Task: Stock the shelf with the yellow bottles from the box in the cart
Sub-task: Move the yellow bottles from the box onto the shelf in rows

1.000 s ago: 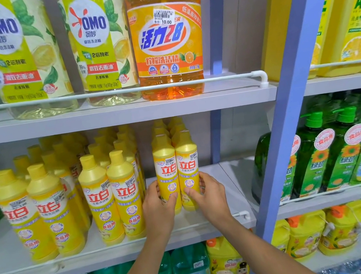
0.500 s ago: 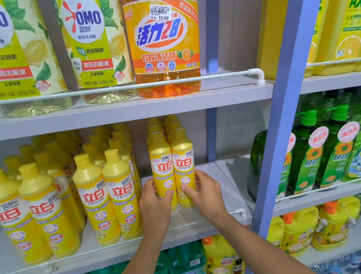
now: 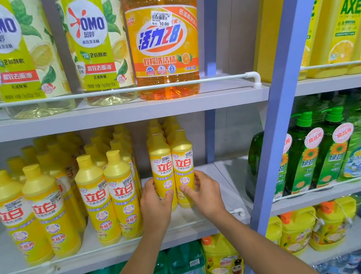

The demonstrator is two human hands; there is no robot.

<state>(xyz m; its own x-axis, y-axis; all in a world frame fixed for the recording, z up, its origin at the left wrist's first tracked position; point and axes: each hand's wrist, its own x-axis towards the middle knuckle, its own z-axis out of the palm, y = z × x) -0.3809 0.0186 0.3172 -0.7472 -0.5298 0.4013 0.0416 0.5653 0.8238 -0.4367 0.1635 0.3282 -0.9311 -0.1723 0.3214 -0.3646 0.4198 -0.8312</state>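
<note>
left grip point(image 3: 155, 202) | right grip point(image 3: 205, 192) | 2 yellow bottles point(image 3: 161, 164) clasped between | on shelf point(image 3: 229, 182)

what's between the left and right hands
Between the left hand and right hand stand two yellow plastic bottles, side by side, in the head view.

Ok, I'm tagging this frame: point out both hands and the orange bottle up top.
left hand point(image 3: 155, 204): head view, back of the hand, gripping the left yellow bottle point(image 3: 161, 164).
right hand point(image 3: 205, 193): head view, back of the hand, gripping the right yellow bottle point(image 3: 183, 160).
orange bottle point(image 3: 165, 43): head view, front label.
</note>
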